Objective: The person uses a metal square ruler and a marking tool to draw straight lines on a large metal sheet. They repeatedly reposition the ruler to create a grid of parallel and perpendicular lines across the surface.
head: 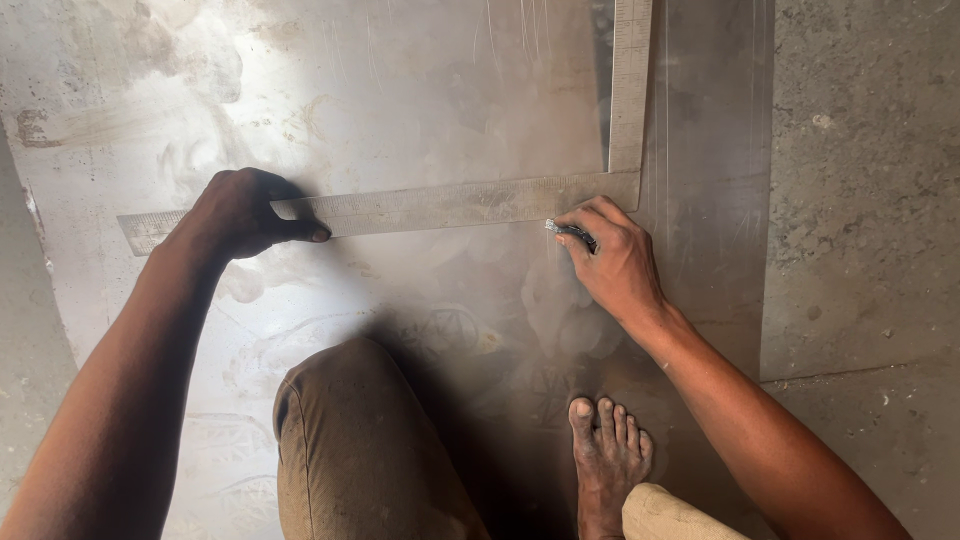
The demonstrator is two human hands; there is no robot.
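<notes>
1. Nearest the camera: a bent knee in brown trousers (pixel 350 450) at bottom centre, and a bare foot (pixel 607 460) just right of it. Both rest on the metal sheet (pixel 420 90).
2. The metal sheet is large, dull grey, scuffed and smudged, and lies flat on a concrete floor (pixel 870 180). The floor shows along the sheet's right edge and at far left.
3. Left hand (pixel 240 215): palm down on the long arm of a steel L-shaped square (pixel 450 203), near that arm's left end. Fingers curled over the far edge, thumb stretched along the near edge, pressing it to the sheet.
4. Right hand (pixel 612 255): just below the square's corner. Fingers closed in a narrow pinch around a small metal scriber (pixel 568 231); its tip points left and sits at the near edge of the long arm.
5. The square lies flat on the sheet. Long arm runs left to right, slightly tilted; short arm runs away from the corner to the top of the view.
6. Farthest: fine straight scratch lines on the sheet beside the short arm.
</notes>
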